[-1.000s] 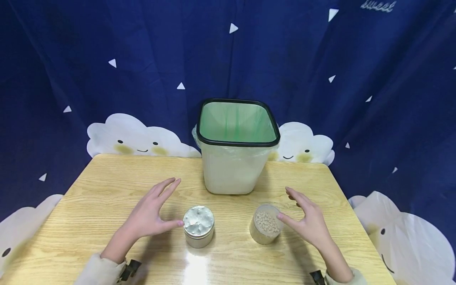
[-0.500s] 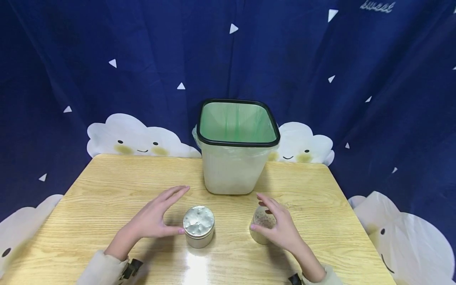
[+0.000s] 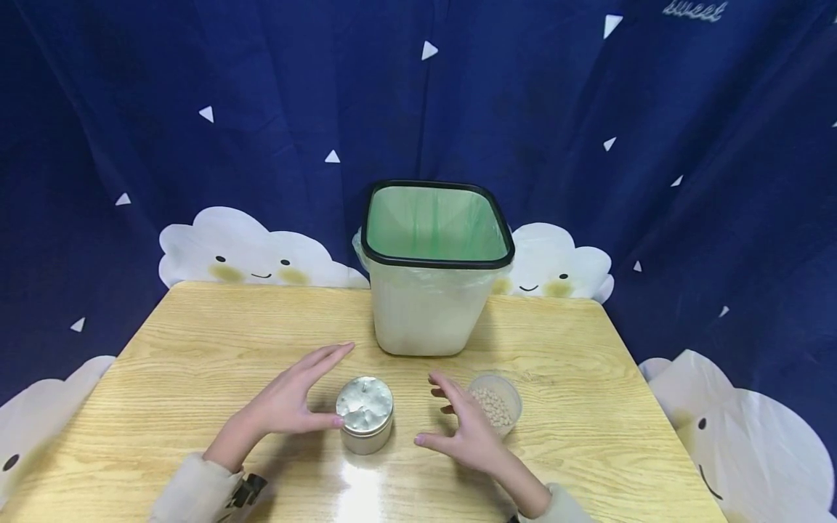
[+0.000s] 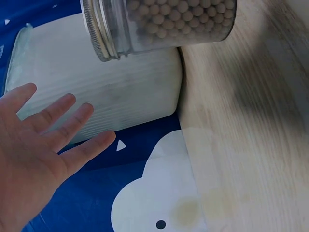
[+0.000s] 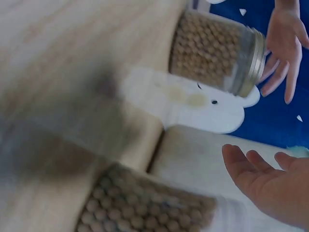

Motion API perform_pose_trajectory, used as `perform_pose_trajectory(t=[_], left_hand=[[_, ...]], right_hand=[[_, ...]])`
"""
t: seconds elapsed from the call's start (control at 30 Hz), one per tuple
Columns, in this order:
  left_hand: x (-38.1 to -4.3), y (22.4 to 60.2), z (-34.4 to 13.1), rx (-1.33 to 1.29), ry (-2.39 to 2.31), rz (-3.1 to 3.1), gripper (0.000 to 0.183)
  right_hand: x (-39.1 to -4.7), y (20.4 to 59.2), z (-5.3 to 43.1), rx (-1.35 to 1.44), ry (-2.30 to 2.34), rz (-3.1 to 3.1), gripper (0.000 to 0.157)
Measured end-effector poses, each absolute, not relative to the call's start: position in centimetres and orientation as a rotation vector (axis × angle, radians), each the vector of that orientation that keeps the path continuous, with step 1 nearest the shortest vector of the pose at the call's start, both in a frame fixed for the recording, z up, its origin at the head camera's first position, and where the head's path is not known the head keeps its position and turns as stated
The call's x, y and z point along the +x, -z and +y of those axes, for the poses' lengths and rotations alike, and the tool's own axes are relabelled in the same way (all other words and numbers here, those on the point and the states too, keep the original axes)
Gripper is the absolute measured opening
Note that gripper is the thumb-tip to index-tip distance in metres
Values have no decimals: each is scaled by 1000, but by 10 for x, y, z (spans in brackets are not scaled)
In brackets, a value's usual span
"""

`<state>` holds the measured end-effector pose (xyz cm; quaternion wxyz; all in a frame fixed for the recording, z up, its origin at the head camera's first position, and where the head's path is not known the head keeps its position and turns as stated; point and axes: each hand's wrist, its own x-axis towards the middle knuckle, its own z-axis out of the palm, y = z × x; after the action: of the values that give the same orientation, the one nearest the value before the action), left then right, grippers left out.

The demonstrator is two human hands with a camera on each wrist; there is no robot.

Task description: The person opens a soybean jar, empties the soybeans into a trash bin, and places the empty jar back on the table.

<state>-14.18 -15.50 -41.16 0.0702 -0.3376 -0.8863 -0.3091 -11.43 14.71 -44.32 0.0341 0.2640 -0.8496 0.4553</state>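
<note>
Left grip [image 3: 288, 401], right grip [image 3: 469, 433]: fingers spread, nothing held. Lidless jar [image 3: 496, 381] near right; stray knock could spill beads [image 3: 495, 409].

From above, the head camera faces forward-down across the table [image 3: 582, 385]; nearer, sideways wrist views share the lidded jar [image 4: 166, 24].

Table [image 3: 575, 436]: lidded jar [image 3: 366, 415], open jar [image 3: 514, 396], bin [image 3: 425, 312]

Silver jar lid [image 3: 365, 404], beige beads [image 3: 495, 407], black-rimmed white bin [image 3: 423, 312], navy curtain [image 3: 294, 87] with white triangles [image 3: 429, 50]
</note>
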Motion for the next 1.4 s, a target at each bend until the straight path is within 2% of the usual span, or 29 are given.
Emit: perform_pose_trajectory(t=[0.8, 1.07, 1.4], left_hand=[[-146, 424, -152, -964, 999, -2742, 107], [-145, 425, -152, -957, 1000, -2754, 106], [-147, 423, -155, -949, 997, -2745, 106]], right_hand=[[-126, 491, 112, 778, -1755, -2741, 107], [-133, 497, 102, 781, -1741, -2792, 111], [-146, 502, 91, 802, -2017, -2715, 108]])
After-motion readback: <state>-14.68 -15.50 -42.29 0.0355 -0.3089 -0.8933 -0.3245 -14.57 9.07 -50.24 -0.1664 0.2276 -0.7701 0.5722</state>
